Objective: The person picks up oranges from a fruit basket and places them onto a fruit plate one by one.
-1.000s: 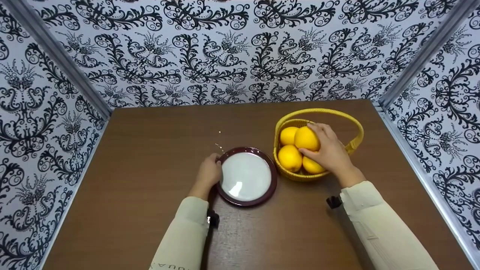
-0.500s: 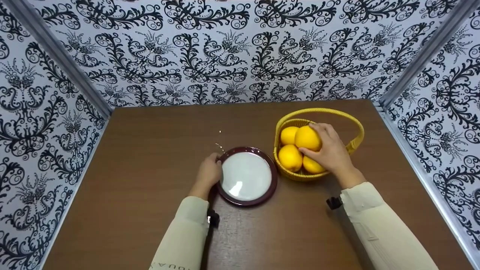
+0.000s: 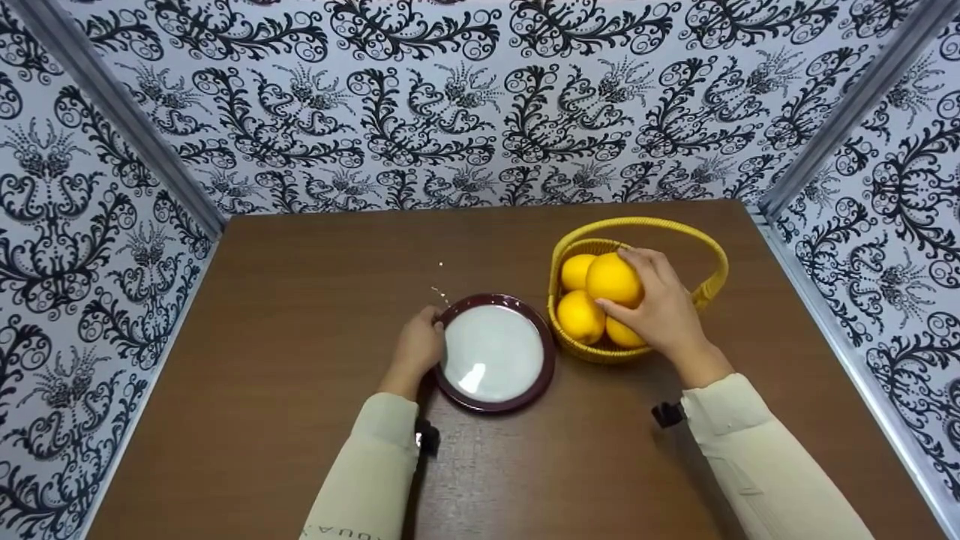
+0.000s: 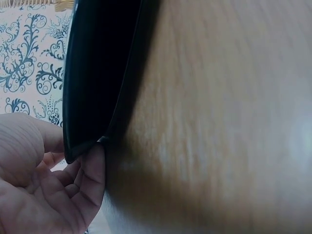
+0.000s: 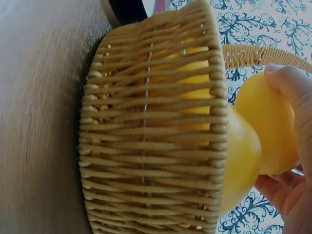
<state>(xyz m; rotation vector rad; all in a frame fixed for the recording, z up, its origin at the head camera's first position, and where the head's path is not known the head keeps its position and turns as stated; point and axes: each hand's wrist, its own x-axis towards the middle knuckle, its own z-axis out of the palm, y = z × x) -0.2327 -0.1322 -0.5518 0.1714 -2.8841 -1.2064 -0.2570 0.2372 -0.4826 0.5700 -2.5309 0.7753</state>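
Observation:
My left hand (image 3: 418, 343) pinches the left rim of a round plate (image 3: 549, 358), dark red around a white middle. In the left wrist view, thumb and curled fingers hold the edge of the plate (image 4: 95, 73), seen dark from the side. At the right, my right hand (image 3: 666, 311) grips a round yellow fruit (image 3: 613, 279) atop others in a yellow wicker basket (image 3: 592, 354). The right wrist view has this fruit (image 5: 265, 124) above the rim of the basket (image 5: 156, 126), beside another yellow fruit (image 5: 239, 161). The palm side hides part of the held fruit.
The basket's tall arched handle (image 3: 645, 221) rises behind and right of my right hand. Basket and plate stand close together on the brown wooden table (image 3: 300, 315). Patterned walls (image 3: 465, 112) border the table at the back and both sides.
The right hand and its fruit have shifted very slightly, with the fruit a touch to the left. The left hand, plate and basket look the same.

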